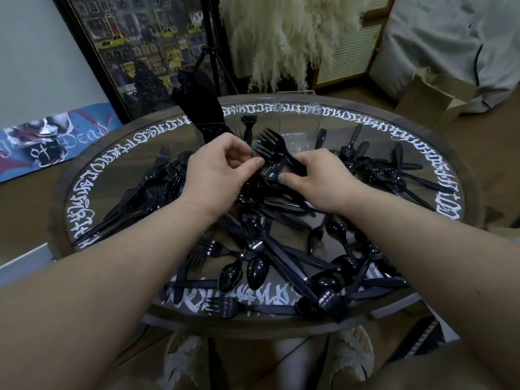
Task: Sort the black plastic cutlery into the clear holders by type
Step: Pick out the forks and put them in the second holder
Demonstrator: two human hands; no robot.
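Over the table centre, I see both hands meet on a bunch of forks, tines pointing away. My left hand pinches the bunch with curled fingers; my right hand grips the handles. Just beyond stand 2 holders: a clear one and one packed with black cutlery. Loose cutlery lies scattered across the glass.

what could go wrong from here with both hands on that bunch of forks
The forks are pinched in a loose bunch between the left hand and right hand; one could slip back into the mixed pile. The clear holder just behind looks light and could tip if bumped. Spoons lie near the table rim and might get swept off.
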